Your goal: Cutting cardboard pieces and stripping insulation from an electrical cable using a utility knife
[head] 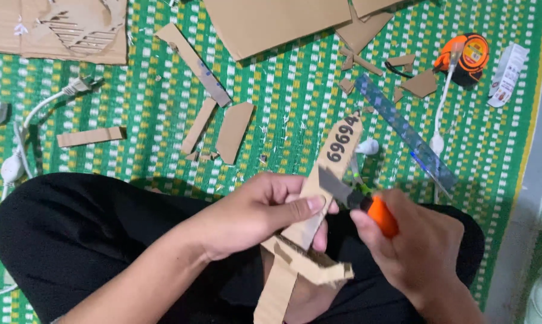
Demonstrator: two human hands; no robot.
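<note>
Two hands, left hand (256, 213) fingers around the cardboard sword (319, 198), right hand (418, 243) gripping an orange-handled knife (355, 195) (blade against cardboard).

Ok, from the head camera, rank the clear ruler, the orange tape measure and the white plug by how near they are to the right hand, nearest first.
1. Clear ruler: just above the right hand, lying slantwise on the green mat.
2. Orange tape measure: farther up, near the top right.
3. White plug: far across the mat, on the upper left.
</note>
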